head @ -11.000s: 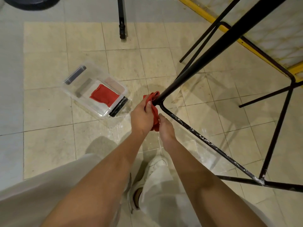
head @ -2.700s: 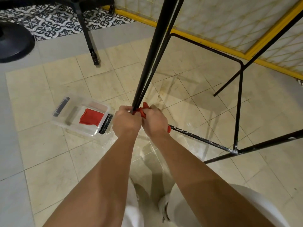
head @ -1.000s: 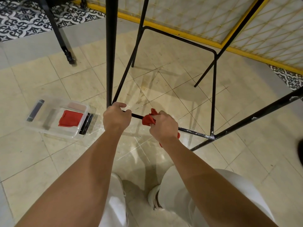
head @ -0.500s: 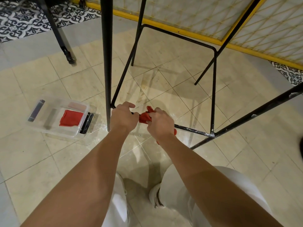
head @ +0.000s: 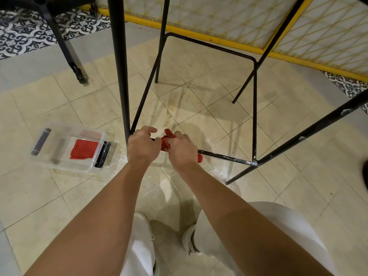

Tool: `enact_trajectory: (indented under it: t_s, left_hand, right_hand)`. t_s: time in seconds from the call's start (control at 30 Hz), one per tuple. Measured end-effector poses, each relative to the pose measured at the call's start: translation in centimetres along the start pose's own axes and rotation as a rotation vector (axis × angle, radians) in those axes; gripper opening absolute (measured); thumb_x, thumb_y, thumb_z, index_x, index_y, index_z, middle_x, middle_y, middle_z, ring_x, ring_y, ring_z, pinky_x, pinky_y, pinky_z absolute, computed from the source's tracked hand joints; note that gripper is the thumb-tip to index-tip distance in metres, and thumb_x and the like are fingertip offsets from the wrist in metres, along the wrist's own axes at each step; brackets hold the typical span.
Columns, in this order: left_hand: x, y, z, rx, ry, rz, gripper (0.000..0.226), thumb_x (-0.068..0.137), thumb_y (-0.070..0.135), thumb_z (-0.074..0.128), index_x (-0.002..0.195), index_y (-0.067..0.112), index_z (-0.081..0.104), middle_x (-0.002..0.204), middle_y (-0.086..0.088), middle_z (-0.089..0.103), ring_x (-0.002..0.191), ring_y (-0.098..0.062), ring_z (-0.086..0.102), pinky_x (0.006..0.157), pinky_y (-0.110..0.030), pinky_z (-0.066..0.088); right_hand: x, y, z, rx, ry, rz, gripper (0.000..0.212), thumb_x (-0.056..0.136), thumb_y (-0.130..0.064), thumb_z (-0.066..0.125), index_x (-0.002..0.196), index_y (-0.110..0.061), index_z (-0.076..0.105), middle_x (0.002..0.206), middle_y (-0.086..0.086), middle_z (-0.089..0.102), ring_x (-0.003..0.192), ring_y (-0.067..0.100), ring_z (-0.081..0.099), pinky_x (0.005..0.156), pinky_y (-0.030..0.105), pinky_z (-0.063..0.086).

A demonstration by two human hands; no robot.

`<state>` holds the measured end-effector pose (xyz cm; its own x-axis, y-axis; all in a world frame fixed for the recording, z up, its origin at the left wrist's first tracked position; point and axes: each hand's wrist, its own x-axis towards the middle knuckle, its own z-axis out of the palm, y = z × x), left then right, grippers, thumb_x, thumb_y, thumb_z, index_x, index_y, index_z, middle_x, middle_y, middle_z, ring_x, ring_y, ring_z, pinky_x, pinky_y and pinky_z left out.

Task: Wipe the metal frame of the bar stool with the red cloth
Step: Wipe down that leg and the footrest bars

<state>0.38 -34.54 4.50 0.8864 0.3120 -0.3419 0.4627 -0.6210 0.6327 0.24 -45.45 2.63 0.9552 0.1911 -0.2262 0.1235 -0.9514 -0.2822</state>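
Down on the tiled floor (head: pixel 199 108), far left, a clear plastic box (head: pixel 65 167) holds a spare cloth (head: pixel 84 149), folded and red. Just right of it stands the near upright leg of the stool's metal frame (head: pixel 119 76): thin black tubing, matte. The left hand (head: pixel 142 146) curls round the low crossbar right beside that leg, with the forefinger lifted a little. Touching it, the red cloth (head: pixel 166 143) is bunched round the same bar. The right hand (head: pixel 182 150) grips the cloth tightly against the bar, and a red corner pokes out past the wrist. Beyond it the bar runs on bare, flecked with white specks that gather at the welded joint with the next leg. Behind, at far right, stands a yellow-edged lattice panel (head: pixel 239 20).
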Motion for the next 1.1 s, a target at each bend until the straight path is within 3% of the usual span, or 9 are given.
enact_trajectory:
  t_s: [0.27, 0.53, 0.67, 0.77, 0.9, 1.1]
  left_hand:
    - [0.0, 0.1, 0.4, -0.008, -0.043, 0.004, 0.034, 0.091, 0.02, 0.056, 0.124, 0.019, 0.057, 0.129, -0.005, 0.058, 0.112, -0.02, 0.057, 0.081, -0.026, 0.042]
    - [-0.5, 1.2, 1.7, -0.016, -0.088, 0.027, 0.033, 0.09, 0.018, 0.055, 0.123, 0.017, 0.058, 0.126, -0.006, 0.06, 0.11, -0.021, 0.058, 0.081, -0.027, 0.043]
    - [-1.0, 2.1, 2.6, -0.011, -0.117, 0.06, 0.032, 0.091, 0.018, 0.053, 0.123, 0.016, 0.058, 0.125, -0.006, 0.059, 0.112, -0.021, 0.057, 0.079, -0.024, 0.04]
    - [-1.0, 2.5, 3.0, -0.001, -0.122, 0.066, 0.032, 0.091, 0.018, 0.054, 0.123, 0.017, 0.058, 0.126, -0.006, 0.059, 0.112, -0.021, 0.057, 0.078, -0.023, 0.039]
    - [-1.0, 2.7, 3.2, 0.018, -0.115, 0.062, 0.032, 0.09, 0.018, 0.054, 0.122, 0.018, 0.058, 0.127, -0.005, 0.06, 0.111, -0.021, 0.058, 0.078, -0.022, 0.039]
    - [-0.9, 2.6, 3.2, 0.022, -0.128, 0.061, 0.032, 0.092, 0.017, 0.053, 0.124, 0.017, 0.057, 0.126, -0.006, 0.059, 0.113, -0.022, 0.056, 0.08, -0.024, 0.039]
  right_hand:
    - [-2.1, 3.7, -0.5, -0.08, 0.053, 0.057, 0.028, 0.088, -0.004, 0.056, 0.11, -0.018, 0.064, 0.104, -0.001, 0.056, 0.094, 0.018, 0.048, 0.064, 0.029, 0.043]
    - [-3.8, 7.6, -2.7, -0.033, 0.05, 0.291, 0.019, 0.079, -0.004, 0.054, 0.093, -0.01, 0.065, 0.09, 0.0, 0.052, 0.089, 0.02, 0.051, 0.065, 0.031, 0.047]
    - [-2.9, 6.7, -2.1, 0.068, 0.156, 0.272, 0.025, 0.085, -0.006, 0.056, 0.105, -0.016, 0.068, 0.098, 0.001, 0.057, 0.094, 0.019, 0.052, 0.068, 0.03, 0.048]
    - [-2.1, 5.1, -1.2, 0.087, 0.142, 0.189, 0.026, 0.089, -0.012, 0.057, 0.111, -0.022, 0.067, 0.105, 0.001, 0.058, 0.1, 0.019, 0.051, 0.07, 0.028, 0.045]
    - [-2.1, 4.0, -0.5, 0.047, 0.064, 0.114, 0.02, 0.09, -0.011, 0.054, 0.105, -0.015, 0.067, 0.1, 0.003, 0.056, 0.096, 0.021, 0.053, 0.068, 0.033, 0.048]
    - [-4.0, 7.1, -1.0, 0.002, 0.101, 0.228, 0.017, 0.084, -0.01, 0.057, 0.095, -0.013, 0.069, 0.088, -0.002, 0.053, 0.083, 0.018, 0.053, 0.064, 0.029, 0.049]
